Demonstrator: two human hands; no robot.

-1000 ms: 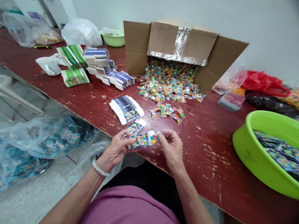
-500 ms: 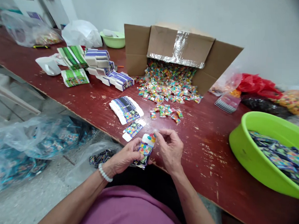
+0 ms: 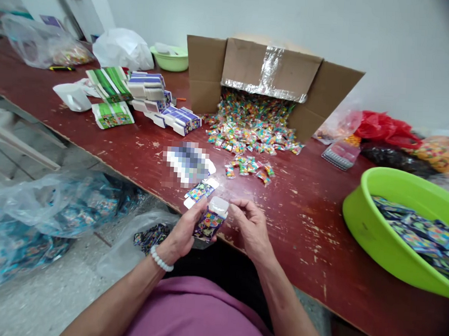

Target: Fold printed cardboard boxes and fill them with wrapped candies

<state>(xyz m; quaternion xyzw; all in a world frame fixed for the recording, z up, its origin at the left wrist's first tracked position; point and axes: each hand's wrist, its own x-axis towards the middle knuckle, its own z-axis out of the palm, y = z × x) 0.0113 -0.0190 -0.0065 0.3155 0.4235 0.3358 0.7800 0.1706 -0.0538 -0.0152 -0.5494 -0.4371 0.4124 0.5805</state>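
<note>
My left hand grips a small printed carton, dark with colourful pictures, tilted near the table's front edge. Its white top end faces up. At the upper right corner of that end, my right hand has its thumb and forefinger curled together, touching the carton. No candy packet shows in the right fingers. Just behind the carton lies a flat unfolded box; beyond it is a stack of flat boxes, blurred by pixels. Several wrapped candies lie in a small group further back.
A cardboard box lies open, spilling wrapped candies. To the right stands a green basin with dark printed packets. Bundled cartons and a white mug are at left. Plastic bags lie on the floor.
The small colourful candy packet at my right fingertips is no longer visible. My left hand has shifted slightly left and tipped the carton, so its white top end now shows.
</note>
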